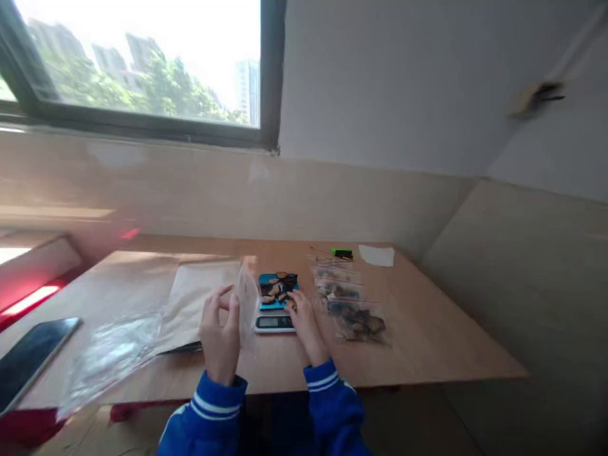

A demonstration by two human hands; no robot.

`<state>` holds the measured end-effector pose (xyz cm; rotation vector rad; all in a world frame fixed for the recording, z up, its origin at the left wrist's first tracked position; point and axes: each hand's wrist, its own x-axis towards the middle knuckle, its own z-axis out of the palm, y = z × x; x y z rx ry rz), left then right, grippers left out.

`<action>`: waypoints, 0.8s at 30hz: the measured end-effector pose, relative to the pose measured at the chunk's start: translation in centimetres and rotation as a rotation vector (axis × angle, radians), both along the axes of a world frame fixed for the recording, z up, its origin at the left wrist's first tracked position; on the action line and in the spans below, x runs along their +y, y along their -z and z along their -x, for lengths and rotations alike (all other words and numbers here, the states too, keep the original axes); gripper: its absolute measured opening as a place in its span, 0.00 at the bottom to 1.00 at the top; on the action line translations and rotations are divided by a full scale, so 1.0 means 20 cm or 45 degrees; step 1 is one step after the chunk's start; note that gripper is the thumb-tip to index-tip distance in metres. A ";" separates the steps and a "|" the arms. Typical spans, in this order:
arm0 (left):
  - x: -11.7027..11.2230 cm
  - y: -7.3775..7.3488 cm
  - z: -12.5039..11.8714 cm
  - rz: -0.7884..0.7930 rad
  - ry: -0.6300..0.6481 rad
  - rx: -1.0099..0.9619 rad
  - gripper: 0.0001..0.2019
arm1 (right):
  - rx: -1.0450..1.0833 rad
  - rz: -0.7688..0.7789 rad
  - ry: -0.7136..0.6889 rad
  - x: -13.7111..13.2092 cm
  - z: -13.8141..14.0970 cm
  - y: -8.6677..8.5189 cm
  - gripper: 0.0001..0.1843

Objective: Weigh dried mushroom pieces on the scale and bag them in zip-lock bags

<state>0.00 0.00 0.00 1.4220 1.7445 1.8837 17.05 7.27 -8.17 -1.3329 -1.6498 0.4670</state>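
My left hand point(219, 332) holds a small clear plastic bag point(247, 297) upright by its edge, just left of a small kitchen scale point(275, 322). The scale has a blue platform point(264, 278) with several brown dried slices point(275, 289) on it. My right hand point(304, 323) reaches onto the scale's right side, fingers bent down onto the slices; whether it pinches one is unclear. Both arms wear blue sleeves with white stripes.
Filled zip bags of dark dried pieces point(354, 313) lie right of the scale. A green marker point(342, 253) and a white paper point(377, 254) sit farther back. Brown paper point(199, 297) and clear plastic bags point(114, 351) lie left. A dark phone point(31, 358) rests at the wooden table's point(427, 342) left edge.
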 end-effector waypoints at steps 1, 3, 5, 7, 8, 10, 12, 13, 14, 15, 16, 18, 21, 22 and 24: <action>-0.01 0.00 -0.01 0.000 0.017 -0.004 0.11 | -0.001 -0.007 -0.001 0.00 0.00 0.00 0.16; -0.02 0.01 -0.02 0.015 0.044 -0.022 0.10 | 0.001 -0.020 0.000 -0.01 0.00 -0.01 0.14; -0.03 0.02 -0.04 0.051 0.062 -0.057 0.10 | 0.007 -0.032 0.003 -0.02 -0.01 -0.02 0.13; -0.04 0.01 -0.05 0.102 0.072 -0.106 0.09 | 0.018 -0.041 0.008 -0.03 -0.01 -0.04 0.13; -0.05 0.01 -0.06 0.126 0.075 -0.132 0.09 | 0.026 -0.046 0.012 -0.03 -0.01 -0.05 0.13; -0.05 0.00 -0.07 0.156 0.082 -0.182 0.11 | 0.050 -0.054 0.024 -0.04 -0.02 -0.07 0.12; -0.06 -0.02 -0.08 0.162 0.095 -0.214 0.12 | 0.081 -0.061 0.040 -0.03 -0.03 -0.09 0.11; -0.06 -0.03 -0.08 0.165 0.098 -0.220 0.13 | 0.099 -0.062 0.047 -0.03 -0.03 -0.10 0.10; -0.06 -0.04 -0.08 0.173 0.096 -0.220 0.14 | 0.119 -0.061 0.053 -0.02 -0.04 -0.11 0.10; -0.06 -0.05 -0.08 0.187 0.087 -0.216 0.14 | 0.138 -0.059 0.057 -0.02 -0.05 -0.11 0.10; -0.07 -0.05 -0.08 0.204 0.074 -0.209 0.14 | 0.158 -0.055 0.062 -0.02 -0.06 -0.12 0.10; -0.06 -0.06 -0.08 0.239 0.050 -0.198 0.14 | 0.194 -0.041 0.075 -0.01 -0.07 -0.13 0.10; -0.05 -0.06 -0.08 0.260 0.047 -0.203 0.14 | 0.246 -0.006 0.099 0.01 -0.08 -0.14 0.10; -0.05 -0.05 -0.08 0.264 0.050 -0.206 0.13 | 0.267 0.008 0.103 0.01 -0.08 -0.15 0.10; -0.04 -0.05 -0.07 0.272 0.050 -0.208 0.12 | 0.305 0.030 0.108 0.01 -0.08 -0.17 0.11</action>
